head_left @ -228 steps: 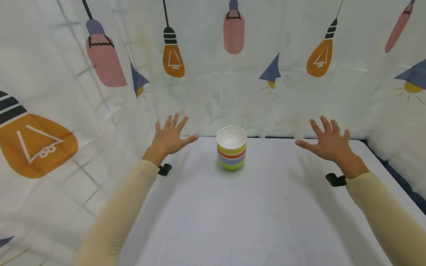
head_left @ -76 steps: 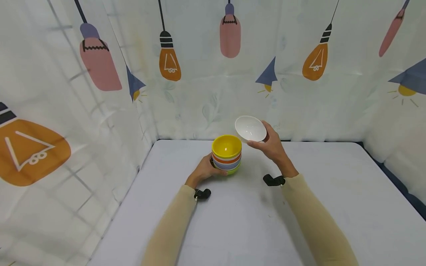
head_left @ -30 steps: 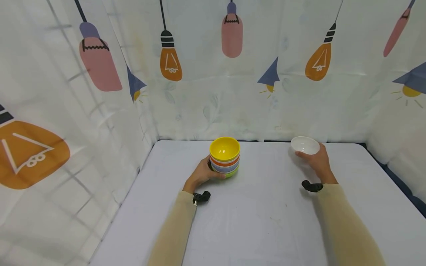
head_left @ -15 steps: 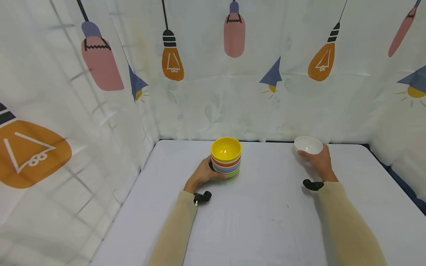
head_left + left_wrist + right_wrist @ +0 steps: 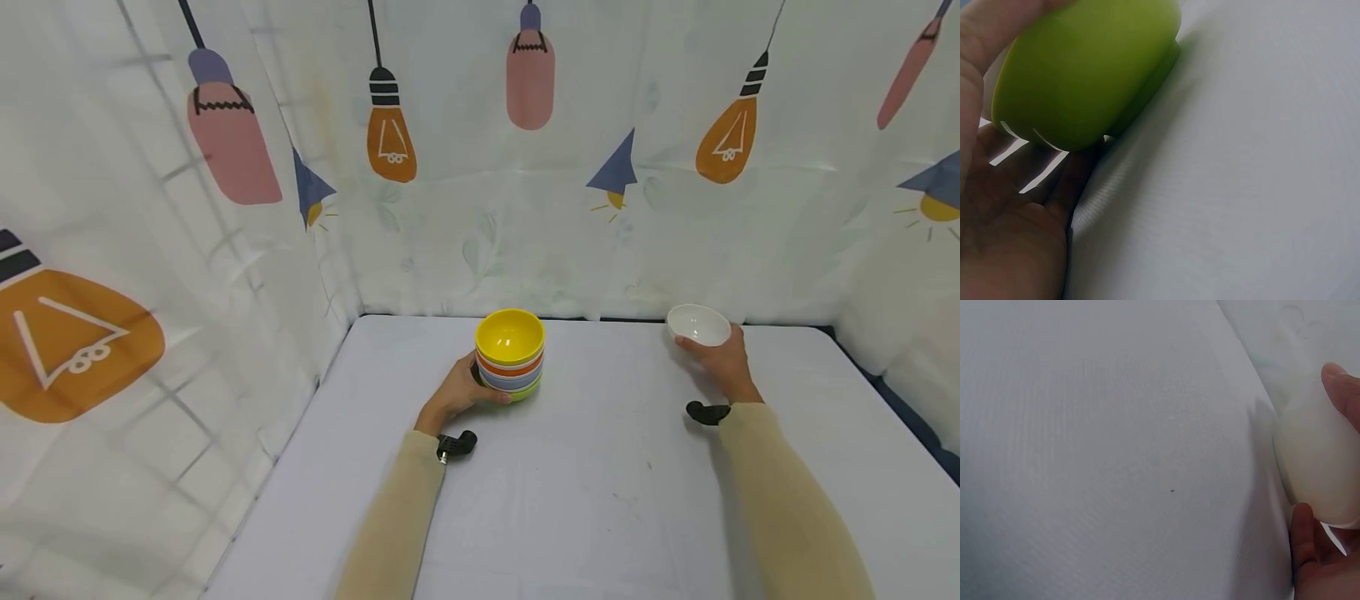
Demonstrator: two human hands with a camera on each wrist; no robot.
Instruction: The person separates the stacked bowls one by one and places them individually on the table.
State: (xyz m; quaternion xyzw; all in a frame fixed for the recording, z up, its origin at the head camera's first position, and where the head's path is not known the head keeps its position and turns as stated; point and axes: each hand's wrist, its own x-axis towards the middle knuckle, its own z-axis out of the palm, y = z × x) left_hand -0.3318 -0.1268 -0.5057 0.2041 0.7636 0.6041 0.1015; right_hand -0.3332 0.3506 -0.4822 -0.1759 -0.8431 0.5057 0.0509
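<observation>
A stack of several bowls stands at the back of the table, a yellow bowl point(image 5: 510, 336) uppermost, then orange and lavender rims, with a lime-green bowl point(image 5: 1085, 69) at the bottom. My left hand point(image 5: 457, 392) holds the stack from its left side, thumb across the front of the lower bowls and fingers behind. To the right, near the far edge, my right hand point(image 5: 722, 364) grips a white bowl point(image 5: 697, 324) by its right side. That white bowl's outer wall point(image 5: 1316, 456) shows between thumb and fingers in the right wrist view, close over the cloth.
White cloth covers the table point(image 5: 570, 483). A curtain point(image 5: 465, 242) printed with hanging lamps rises just behind the far edge and along the left side. A dark strip point(image 5: 915, 417) runs along the table's right edge.
Both hands were spread over the table; the left then took hold of the stack. The right hand lifted the white bowl off the top and carried it right; it has barely shifted since.
</observation>
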